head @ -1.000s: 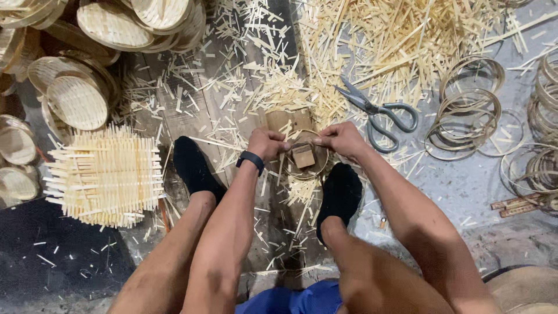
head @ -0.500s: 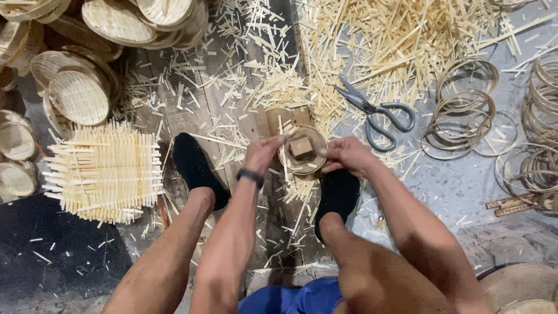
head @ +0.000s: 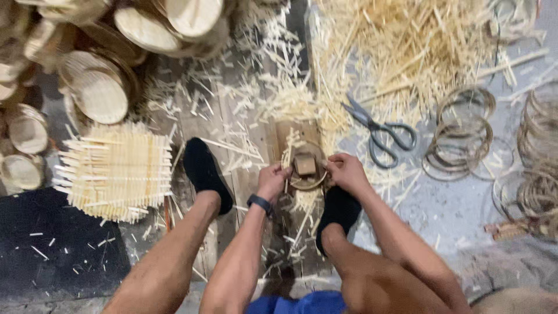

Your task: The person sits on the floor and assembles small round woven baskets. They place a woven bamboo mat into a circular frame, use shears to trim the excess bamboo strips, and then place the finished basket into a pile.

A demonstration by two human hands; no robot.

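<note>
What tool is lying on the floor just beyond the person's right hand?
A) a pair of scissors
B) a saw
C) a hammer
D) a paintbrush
A: a pair of scissors with dark looped handles lies on the floor among the bamboo strips, just past the right hand, untouched by either hand.

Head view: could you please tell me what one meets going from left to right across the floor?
Woven slat mat → left hand → round ring with a wooden block → right hand → scissors → loose rings.
</note>
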